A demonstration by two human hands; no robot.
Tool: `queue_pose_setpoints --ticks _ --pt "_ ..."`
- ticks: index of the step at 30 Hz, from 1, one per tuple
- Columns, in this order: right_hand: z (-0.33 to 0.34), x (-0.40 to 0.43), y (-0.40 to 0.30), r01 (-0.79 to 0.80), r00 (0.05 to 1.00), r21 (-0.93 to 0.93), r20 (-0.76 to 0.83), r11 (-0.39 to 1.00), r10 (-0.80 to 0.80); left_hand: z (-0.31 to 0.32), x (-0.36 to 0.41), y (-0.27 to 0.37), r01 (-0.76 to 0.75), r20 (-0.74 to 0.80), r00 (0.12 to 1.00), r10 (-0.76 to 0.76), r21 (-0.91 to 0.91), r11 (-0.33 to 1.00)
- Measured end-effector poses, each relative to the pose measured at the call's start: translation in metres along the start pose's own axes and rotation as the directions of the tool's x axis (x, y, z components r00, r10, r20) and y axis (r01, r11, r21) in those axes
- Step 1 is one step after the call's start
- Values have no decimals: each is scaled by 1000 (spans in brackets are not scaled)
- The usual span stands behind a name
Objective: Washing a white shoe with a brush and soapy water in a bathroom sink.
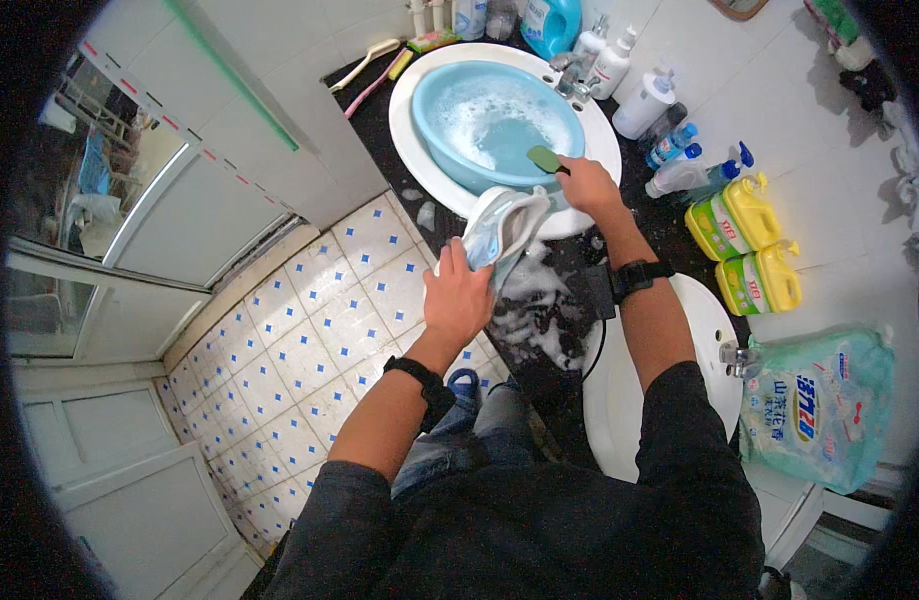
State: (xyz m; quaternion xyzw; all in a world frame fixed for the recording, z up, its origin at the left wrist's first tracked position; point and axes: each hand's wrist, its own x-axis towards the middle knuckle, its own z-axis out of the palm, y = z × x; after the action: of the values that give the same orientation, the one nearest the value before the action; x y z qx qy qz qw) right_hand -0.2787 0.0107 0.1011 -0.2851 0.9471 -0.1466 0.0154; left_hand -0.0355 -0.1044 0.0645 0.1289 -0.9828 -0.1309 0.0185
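My left hand (459,289) grips a white and light-blue shoe (497,229) at the front edge of the counter, its opening facing up and towards the basin. In my right hand (588,186) is a green-headed brush (543,159), held over the near rim of a light-blue plastic basin (422,124). Its bristles cannot be made out. Sudsy water fills the basin, which sits in a white oval sink (603,169). White foam (534,281) lies on the black countertop between the hands and a second white sink (606,420).
A metal faucet (572,75) and pump bottles (643,105) stand behind the basin. Two yellow detergent jugs (756,277) and a green detergent bag (812,412) are at the right. Two long-handled brushes (377,84) lie left of the sink.
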Motion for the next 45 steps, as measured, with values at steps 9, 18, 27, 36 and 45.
queue_pose_setpoints --ticks 9,18,27,36,45 --pt "19 -54 27 -5 988 284 -144 959 48 3 -14 27 -170 -171 965 199 169 971" --pt "-18 -165 39 -126 891 612 -276 781 361 9 -19 51 -378 -32 914 405 298 876" --pt "2 -312 25 -431 779 794 87 429 621 -3 -25 78 -446 34 872 488 464 765" --pt "20 -294 51 -85 923 523 -279 848 265 -8 -18 108 -396 50 918 393 183 900" --pt "28 -266 41 -266 957 407 0 874 291 -4 2 105 -51 301 952 55 -22 998"
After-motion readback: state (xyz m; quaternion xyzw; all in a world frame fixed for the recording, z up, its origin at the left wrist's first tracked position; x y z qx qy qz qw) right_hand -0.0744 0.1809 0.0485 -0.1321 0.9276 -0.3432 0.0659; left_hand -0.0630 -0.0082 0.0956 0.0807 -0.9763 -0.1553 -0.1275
